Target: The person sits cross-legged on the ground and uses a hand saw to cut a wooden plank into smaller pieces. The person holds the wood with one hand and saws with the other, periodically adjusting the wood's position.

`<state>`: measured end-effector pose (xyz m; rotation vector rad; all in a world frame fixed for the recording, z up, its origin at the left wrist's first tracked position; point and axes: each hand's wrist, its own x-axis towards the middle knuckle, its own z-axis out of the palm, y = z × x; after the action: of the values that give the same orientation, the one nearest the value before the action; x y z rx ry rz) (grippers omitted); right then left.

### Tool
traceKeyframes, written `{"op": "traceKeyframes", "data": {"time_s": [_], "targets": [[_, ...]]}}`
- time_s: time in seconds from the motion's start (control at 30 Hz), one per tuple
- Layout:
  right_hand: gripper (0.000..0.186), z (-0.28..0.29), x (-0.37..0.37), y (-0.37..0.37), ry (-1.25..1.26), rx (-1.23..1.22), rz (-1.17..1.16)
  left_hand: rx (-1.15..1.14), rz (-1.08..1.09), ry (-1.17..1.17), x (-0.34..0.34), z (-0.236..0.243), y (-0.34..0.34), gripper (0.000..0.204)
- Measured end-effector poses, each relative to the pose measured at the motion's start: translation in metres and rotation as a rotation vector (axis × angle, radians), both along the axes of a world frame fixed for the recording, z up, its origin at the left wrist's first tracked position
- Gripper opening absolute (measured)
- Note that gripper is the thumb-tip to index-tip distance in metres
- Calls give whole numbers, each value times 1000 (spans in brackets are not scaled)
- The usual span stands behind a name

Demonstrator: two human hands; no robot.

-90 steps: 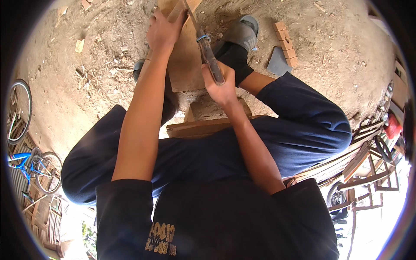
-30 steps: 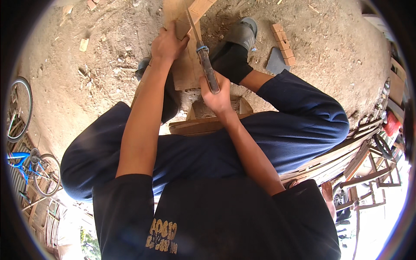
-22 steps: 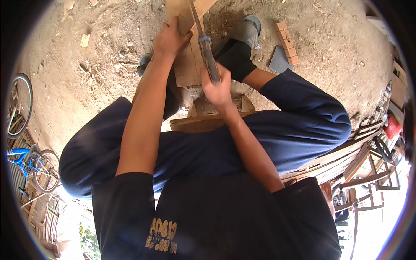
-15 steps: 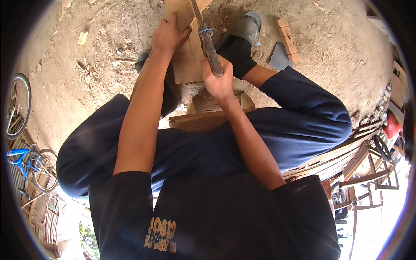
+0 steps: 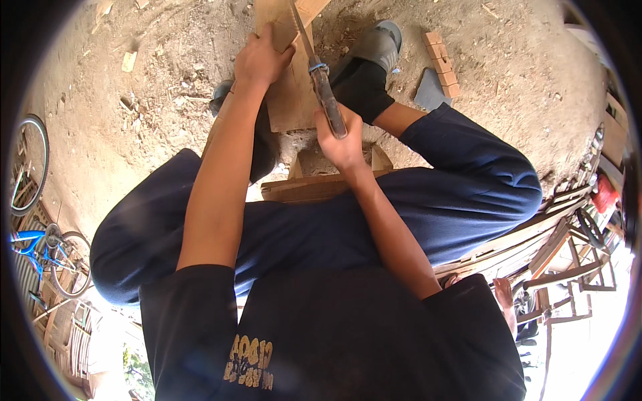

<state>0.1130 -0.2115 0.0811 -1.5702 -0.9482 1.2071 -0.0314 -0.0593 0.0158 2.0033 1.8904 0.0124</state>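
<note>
Handsaw (image 5: pixel 327 100) in my right hand (image 5: pixel 342 137), I have my fingers closed around its dark, worn grip, with the butt end showing above my palm. Blue binding (image 5: pixel 318 67) wraps the place where grip meets blade, and the narrow blade slants up and leftward to the upper edge of my view, teeth on its left side. My left hand (image 5: pixel 258 61) is clamped on a small wooden block (image 5: pixel 285 32), thumb on the near side and fingers stretched along its left. My two hands are apart, the left one farther forward. The block sits on top of a wide wooden board (image 5: pixel 289 103) that lies lengthwise between my feet, and the blade runs right along the block's right edge; I cannot tell whether it has bitten into the wood. Another pale wooden strip (image 5: pixel 312 9) pokes out past the blade at the top.

My right foot wears a grey shoe (image 5: pixel 380 47) over a black sock (image 5: pixel 362 88). Beyond it, on the dirt floor (image 5: pixel 515 87), a row of brown wooden blocks (image 5: pixel 442 65) lies touching a flat grey slab (image 5: pixel 431 90). Off to my left stands a blue bicycle (image 5: pixel 28 248).
</note>
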Motion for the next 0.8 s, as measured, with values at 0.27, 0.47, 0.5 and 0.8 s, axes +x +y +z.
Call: {"op": "traceKeyframes", "data": {"time_s": [0.27, 0.47, 0.5, 0.8], "targets": [[21, 4, -1, 8, -36, -15, 19, 4, -2, 17, -1, -2, 0, 72], [23, 3, 0, 14, 31, -43, -6, 45, -12, 3, -2, -7, -1, 72], [23, 5, 0, 21, 27, -28, -25, 34, -9, 9, -1, -5, -1, 72], [19, 5, 3, 18, 1, -45, 5, 12, -7, 9, -1, -2, 0, 72]]}}
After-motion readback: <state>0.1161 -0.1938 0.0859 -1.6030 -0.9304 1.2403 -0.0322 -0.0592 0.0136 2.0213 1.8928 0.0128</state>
